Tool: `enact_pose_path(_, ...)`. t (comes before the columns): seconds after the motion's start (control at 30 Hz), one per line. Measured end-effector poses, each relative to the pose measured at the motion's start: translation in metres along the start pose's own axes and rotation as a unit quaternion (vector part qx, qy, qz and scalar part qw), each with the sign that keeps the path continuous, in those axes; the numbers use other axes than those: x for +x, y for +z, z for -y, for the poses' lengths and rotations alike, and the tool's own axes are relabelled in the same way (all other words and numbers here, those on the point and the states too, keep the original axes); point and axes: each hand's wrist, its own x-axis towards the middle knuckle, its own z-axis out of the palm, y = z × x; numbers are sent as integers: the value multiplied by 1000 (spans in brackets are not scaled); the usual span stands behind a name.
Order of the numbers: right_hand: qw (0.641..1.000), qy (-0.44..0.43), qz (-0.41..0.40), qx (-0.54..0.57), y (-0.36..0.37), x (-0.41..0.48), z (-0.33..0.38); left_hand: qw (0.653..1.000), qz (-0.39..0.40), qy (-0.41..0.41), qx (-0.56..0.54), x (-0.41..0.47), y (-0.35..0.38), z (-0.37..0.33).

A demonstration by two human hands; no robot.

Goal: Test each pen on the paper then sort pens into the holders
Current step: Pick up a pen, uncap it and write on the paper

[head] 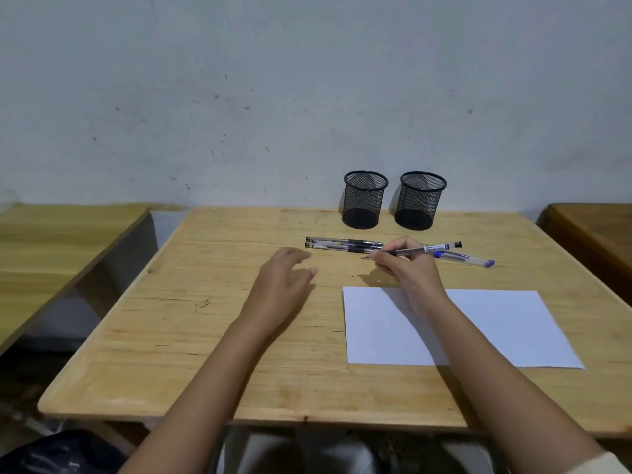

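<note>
Two mesh holders (365,199) (420,200) stand side by side beyond both hands, against the wall, both looking empty, so no sorting seems done yet. The right hand (403,265) is closed in a writing grip on a black pen (427,249), its tip pointing toward the left hand and raised off the surface (239,336), just past the far edge of the paper (496,330). I judge it is being carried to the sheet for a test stroke. The left hand (287,278) hovers open and empty, fingers loosely spread, perhaps ready to steady something.

Two more black pens (342,243) lie parallel just beyond the gap between the hands, and a blue pen (468,258) lies behind the right hand, partly covered by it. Whether other pens sit under that hand I cannot tell. The paper looks unmarked, though the right forearm covers a strip of it. The left hand is slightly blurred.
</note>
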Motion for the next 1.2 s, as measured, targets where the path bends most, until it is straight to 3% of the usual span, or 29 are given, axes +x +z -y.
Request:
enact_pose_path(0.13,1000,9,18,10,11,-1,-3,991,130,42,9,-27,14,-20)
enact_pose_path(0.23,1000,22,19,1,15,-1,-7,982,168,58,66,-34,24,-19)
enact_pose_path(0.5,999,32,9,-39,25,-1,-21,972,186,67,124,-41,32,-14)
enact_pose_path(0.7,996,23,-22,-79,29,1,-30,943,256,83,196,-46,31,-7)
enact_pose_path(1.2,995,-10,33,-96,36,7,-44,932,276,80,222,-44,30,-7)
